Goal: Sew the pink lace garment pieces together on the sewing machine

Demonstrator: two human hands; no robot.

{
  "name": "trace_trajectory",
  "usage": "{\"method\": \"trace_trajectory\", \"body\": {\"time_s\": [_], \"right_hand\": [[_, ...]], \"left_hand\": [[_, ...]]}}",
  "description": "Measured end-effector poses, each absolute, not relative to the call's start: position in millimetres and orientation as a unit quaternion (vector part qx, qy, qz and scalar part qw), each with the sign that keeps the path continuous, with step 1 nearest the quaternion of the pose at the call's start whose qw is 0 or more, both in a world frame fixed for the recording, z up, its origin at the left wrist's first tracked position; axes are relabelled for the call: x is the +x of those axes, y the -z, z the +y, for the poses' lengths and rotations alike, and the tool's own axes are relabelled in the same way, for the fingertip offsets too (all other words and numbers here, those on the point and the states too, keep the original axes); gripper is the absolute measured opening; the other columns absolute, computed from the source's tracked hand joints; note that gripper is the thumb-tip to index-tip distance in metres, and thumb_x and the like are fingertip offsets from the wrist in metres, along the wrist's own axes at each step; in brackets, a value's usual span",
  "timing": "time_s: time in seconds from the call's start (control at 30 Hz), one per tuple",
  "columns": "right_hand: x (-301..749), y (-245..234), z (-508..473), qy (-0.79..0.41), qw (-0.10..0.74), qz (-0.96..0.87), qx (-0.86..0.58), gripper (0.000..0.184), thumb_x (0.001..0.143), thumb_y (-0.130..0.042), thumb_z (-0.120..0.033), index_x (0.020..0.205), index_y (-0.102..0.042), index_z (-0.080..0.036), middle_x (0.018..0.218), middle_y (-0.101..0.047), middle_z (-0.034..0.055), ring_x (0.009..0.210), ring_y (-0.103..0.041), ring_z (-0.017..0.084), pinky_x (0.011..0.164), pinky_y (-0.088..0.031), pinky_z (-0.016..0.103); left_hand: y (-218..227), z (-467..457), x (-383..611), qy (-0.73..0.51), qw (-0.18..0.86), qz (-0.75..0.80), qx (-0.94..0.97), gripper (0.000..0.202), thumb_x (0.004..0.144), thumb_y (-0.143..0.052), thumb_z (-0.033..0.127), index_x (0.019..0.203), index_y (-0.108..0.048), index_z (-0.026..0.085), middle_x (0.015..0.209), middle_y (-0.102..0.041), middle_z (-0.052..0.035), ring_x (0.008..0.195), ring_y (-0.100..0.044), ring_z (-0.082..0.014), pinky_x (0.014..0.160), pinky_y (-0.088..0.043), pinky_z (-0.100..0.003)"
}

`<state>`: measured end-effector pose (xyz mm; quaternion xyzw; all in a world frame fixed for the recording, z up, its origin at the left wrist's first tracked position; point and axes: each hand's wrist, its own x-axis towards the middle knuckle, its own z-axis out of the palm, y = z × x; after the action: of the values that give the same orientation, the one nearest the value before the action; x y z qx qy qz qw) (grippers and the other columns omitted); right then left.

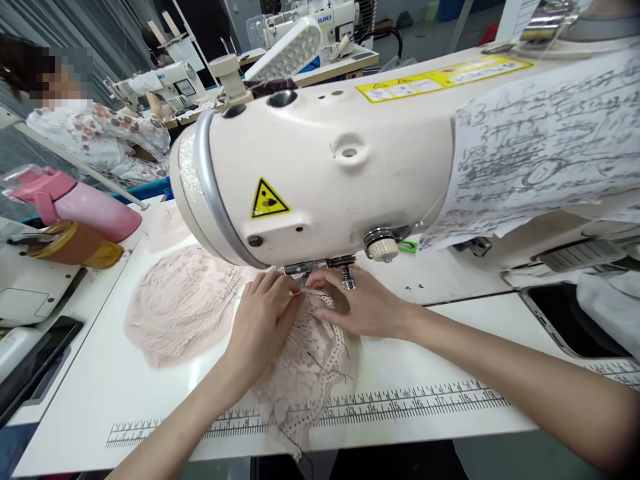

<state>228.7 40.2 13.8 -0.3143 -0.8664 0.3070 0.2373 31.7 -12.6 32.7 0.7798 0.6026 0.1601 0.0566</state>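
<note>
A pale pink lace fabric (185, 307) lies on the white sewing table (430, 393), running under the presser foot (320, 270) of a cream sewing machine (320, 173). My left hand (263, 320) lies flat on the lace just left of the foot, fingers pressed together on the cloth. On the other side my right hand (363, 307) rests on the lace, fingertips touching it by the needle. Both hands press the fabric down; the needle itself is hidden behind the machine head.
A pink bottle (75, 203) and a brown-yellow tape roll (75, 243) sit at the left. A dark phone (35, 363) lies lower left, another dark device (570, 320) at the right. Handwritten paper (545, 147) hangs on the machine. Another person (95, 133) works behind.
</note>
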Motion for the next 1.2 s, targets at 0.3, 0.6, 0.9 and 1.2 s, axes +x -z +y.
{"method": "trace_trajectory", "body": {"time_s": [0.3,0.6,0.9,1.2], "right_hand": [[232,-15,36,-0.376,0.237,-0.799,-0.405,0.016,0.081,-0.052,-0.017,0.093,-0.059,-0.021,0.074,-0.061,-0.0031,0.060,-0.048,0.010,0.056,-0.036,0.023],[234,-1,41,0.094,0.286,-0.929,-0.214,0.020,0.089,-0.051,-0.019,0.084,-0.069,-0.021,0.095,-0.072,0.0000,0.082,-0.059,0.017,0.079,-0.040,0.036],[235,3,42,0.107,0.301,-0.925,-0.204,0.021,0.092,-0.050,-0.023,0.100,-0.069,-0.017,0.085,-0.073,0.0020,0.090,-0.062,0.018,0.091,-0.042,0.038],[231,3,45,0.119,0.294,-0.918,-0.239,0.024,0.094,-0.049,-0.026,0.103,-0.069,-0.017,0.090,-0.074,0.0032,0.088,-0.063,0.017,0.092,-0.042,0.037]], "left_hand": [[-38,2,25,-0.083,0.146,0.678,0.716,0.018,0.091,-0.050,0.035,0.083,-0.057,0.022,0.069,-0.065,0.0012,0.057,-0.057,-0.0160,0.052,-0.035,-0.026],[-38,10,31,-0.106,-0.089,0.595,0.792,0.020,0.091,-0.052,0.022,0.080,-0.066,0.017,0.072,-0.069,-0.0059,0.062,-0.063,-0.0209,0.054,-0.045,-0.032],[-15,-33,46,-0.107,-0.173,0.473,0.857,0.038,0.095,-0.047,0.019,0.131,-0.052,0.007,0.128,-0.061,-0.0157,0.122,-0.056,-0.0290,0.098,-0.042,-0.046],[-9,-11,29,-0.111,-0.118,0.483,0.860,0.039,0.099,-0.039,0.025,0.136,-0.048,0.016,0.129,-0.061,-0.0096,0.118,-0.058,-0.0267,0.105,-0.032,-0.051]]}}
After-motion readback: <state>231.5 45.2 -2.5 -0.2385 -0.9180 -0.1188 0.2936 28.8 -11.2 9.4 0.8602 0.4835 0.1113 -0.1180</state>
